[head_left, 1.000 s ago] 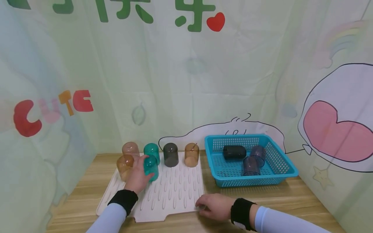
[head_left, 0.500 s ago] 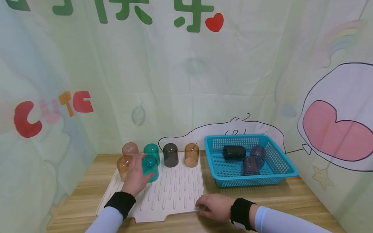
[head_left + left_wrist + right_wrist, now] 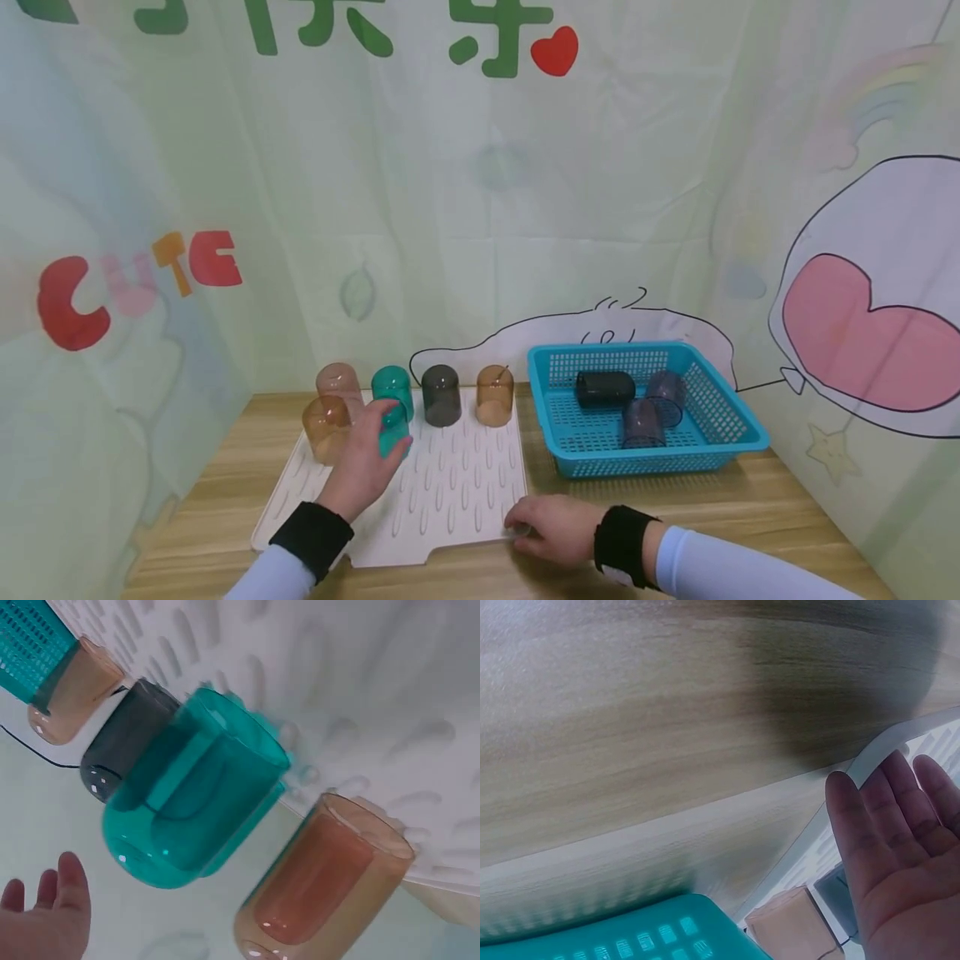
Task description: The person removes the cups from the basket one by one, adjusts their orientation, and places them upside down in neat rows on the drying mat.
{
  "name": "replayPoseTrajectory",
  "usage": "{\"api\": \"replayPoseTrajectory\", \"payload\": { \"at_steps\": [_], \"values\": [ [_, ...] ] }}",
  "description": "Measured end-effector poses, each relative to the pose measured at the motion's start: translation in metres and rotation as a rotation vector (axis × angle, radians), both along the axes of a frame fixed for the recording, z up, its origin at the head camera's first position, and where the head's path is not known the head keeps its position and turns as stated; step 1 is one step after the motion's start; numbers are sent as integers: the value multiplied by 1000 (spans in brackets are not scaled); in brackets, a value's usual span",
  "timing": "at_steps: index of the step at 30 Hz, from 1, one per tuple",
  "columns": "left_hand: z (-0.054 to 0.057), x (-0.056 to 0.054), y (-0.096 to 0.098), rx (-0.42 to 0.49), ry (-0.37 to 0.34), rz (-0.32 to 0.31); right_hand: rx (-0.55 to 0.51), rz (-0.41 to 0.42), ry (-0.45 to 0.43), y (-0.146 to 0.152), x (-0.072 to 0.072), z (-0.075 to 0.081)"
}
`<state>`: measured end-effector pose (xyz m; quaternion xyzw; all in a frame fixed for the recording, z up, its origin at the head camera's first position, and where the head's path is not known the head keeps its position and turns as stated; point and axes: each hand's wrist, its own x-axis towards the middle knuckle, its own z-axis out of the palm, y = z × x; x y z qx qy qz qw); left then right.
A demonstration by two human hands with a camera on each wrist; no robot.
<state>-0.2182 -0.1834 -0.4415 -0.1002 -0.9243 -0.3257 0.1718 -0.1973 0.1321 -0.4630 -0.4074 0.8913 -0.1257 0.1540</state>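
On a white ridged drying tray (image 3: 457, 475) stand several clear cups, upside down. My left hand (image 3: 363, 462) is at the front teal cup (image 3: 393, 435), its fingers and thumb spread and partly hiding it. In the left wrist view, the left hand's fingers (image 3: 73, 881) look relaxed and apart from the teal cup (image 3: 191, 799). An amber cup (image 3: 318, 437) stands just left of that hand, a pinkish cup (image 3: 337, 382) behind it. At the tray's front right corner rests my right hand (image 3: 555, 527); in its wrist view the fairly straight fingers (image 3: 847, 817) touch the rim.
Along the tray's back edge stand another teal cup (image 3: 390, 383), a dark grey cup (image 3: 441, 396) and a light brown cup (image 3: 495, 396). Right of the tray, a blue basket (image 3: 645, 468) holds a black cup (image 3: 604, 389) and two purplish cups (image 3: 642, 425) lying down. A curtain hangs behind.
The left hand has shifted slightly right, now covering more of the front teal cup. The right hand stays at the tray corner.
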Motion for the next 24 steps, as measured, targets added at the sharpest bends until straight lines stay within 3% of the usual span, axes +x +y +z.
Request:
{"api": "replayPoseTrajectory", "payload": {
  "at_steps": [5, 14, 18, 24],
  "values": [
    [1, 11, 12, -3, -147, -46, 5, -7, -10, 0, 0, 1],
    [-9, 20, 22, -129, -428, -143, 10, -12, -21, 0, -2, 1],
    [-13, 22, 24, -174, -484, -190, 9, -4, -9, -1, -2, -1],
    [-17, 26, 27, -217, -491, -262, 7, -16, -21, -1, -2, 0]
  ]
}}
